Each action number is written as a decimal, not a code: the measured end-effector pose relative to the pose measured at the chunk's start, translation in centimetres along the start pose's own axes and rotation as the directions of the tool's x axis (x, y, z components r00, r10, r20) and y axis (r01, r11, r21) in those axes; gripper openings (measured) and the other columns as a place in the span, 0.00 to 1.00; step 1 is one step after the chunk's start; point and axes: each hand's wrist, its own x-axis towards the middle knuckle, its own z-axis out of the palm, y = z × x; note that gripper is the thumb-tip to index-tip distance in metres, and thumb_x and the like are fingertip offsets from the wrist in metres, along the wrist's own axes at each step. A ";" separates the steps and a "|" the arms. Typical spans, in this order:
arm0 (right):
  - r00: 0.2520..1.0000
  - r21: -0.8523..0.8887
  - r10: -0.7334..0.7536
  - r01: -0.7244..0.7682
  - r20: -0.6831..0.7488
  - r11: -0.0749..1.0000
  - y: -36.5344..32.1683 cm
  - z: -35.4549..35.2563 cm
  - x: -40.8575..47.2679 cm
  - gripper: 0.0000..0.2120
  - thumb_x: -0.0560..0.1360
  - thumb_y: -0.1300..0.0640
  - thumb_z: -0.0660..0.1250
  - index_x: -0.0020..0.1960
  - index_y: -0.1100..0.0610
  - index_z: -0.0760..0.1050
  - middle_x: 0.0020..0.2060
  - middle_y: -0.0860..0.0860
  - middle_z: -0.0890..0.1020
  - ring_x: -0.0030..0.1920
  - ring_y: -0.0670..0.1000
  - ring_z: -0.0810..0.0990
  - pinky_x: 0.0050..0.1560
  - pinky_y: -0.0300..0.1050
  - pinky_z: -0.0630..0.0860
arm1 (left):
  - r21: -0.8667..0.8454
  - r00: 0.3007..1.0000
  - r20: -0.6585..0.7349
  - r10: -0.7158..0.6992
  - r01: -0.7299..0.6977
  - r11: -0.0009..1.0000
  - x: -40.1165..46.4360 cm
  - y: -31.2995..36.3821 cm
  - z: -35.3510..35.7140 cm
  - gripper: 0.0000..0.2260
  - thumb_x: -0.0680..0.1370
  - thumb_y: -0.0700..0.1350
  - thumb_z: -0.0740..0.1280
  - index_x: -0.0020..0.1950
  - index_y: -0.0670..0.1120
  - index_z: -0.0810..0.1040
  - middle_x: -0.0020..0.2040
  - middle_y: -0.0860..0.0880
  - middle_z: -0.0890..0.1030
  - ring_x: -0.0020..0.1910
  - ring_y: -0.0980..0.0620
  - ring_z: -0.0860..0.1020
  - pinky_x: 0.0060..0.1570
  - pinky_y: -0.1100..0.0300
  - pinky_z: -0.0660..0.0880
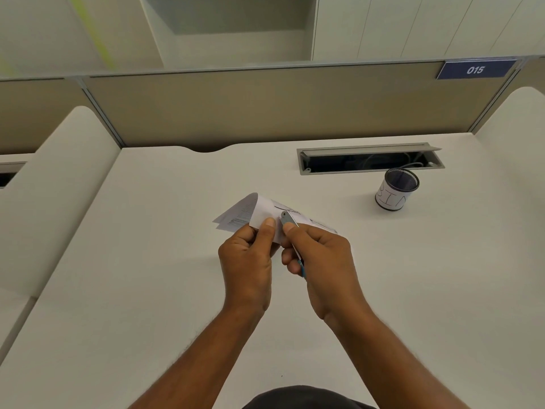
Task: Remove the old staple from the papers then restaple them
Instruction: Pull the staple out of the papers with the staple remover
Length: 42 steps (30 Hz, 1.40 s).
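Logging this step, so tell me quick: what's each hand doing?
Left hand: shut on the papers.
Right hand: shut on the staple remover, its tip at the papers.

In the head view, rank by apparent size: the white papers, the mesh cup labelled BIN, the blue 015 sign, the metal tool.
1. White printed papers
2. Blue 015 sign and black mesh cup: alike, depths differ, unranked
3. Grey metal tool, partly hidden

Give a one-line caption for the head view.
Left hand holds papers while right hand works a staple remover at their corner.
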 end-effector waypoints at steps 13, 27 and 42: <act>0.965 0.406 0.234 -0.261 0.115 0.876 -0.2 -0.7 1.0 0.11 0.76 0.58 0.71 0.53 0.65 0.82 0.35 0.56 0.80 0.30 0.48 0.76 0.26 0.35 0.72 | -0.063 0.996 -0.064 -0.063 0.059 0.996 0.1 -0.3 -0.1 0.09 0.79 0.42 0.70 0.43 0.52 0.86 0.51 0.47 0.87 0.52 0.47 0.86 0.45 0.61 0.82; 0.955 -0.373 -0.297 0.281 0.016 0.884 1.0 -0.9 0.0 0.12 0.79 0.48 0.66 0.39 0.50 0.81 0.27 0.50 0.79 0.26 0.47 0.74 0.28 0.40 0.74 | -0.044 0.999 -0.035 -0.030 0.029 0.999 0.1 -0.3 -0.1 0.09 0.80 0.42 0.70 0.43 0.53 0.88 0.48 0.52 0.88 0.50 0.51 0.86 0.46 0.60 0.83; 0.925 -0.452 -0.379 0.344 0.014 0.823 0.8 -0.1 0.0 0.10 0.79 0.48 0.66 0.44 0.52 0.82 0.29 0.47 0.81 0.32 0.50 0.78 0.33 0.46 0.78 | -0.009 0.999 -0.041 0.004 -0.004 1.000 -0.2 -0.3 -0.1 0.10 0.79 0.46 0.71 0.41 0.59 0.87 0.51 0.54 0.87 0.53 0.49 0.85 0.46 0.60 0.83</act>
